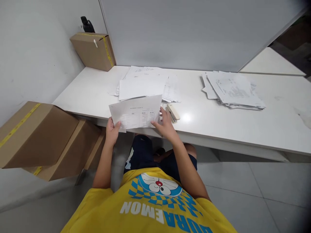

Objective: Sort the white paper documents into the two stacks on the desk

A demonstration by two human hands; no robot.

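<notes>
I hold a printed sheet of paper (136, 111) with a table on it, raised just above the front edge of the white desk (94, 94). My left hand (112, 130) grips its lower left corner, thumb on top. My right hand (164, 124) is closed on its right edge. A beige stapler (173, 112) lies on the desk right beside my right hand. Behind the sheet sits a loose pile of papers (143, 82).
A second paper stack (233, 90) lies at the desk's right. A taped cardboard box (93, 50) stands in the back left corner with a black object on it. Two more boxes (36, 136) sit at my left. Grey tiled floor lies below.
</notes>
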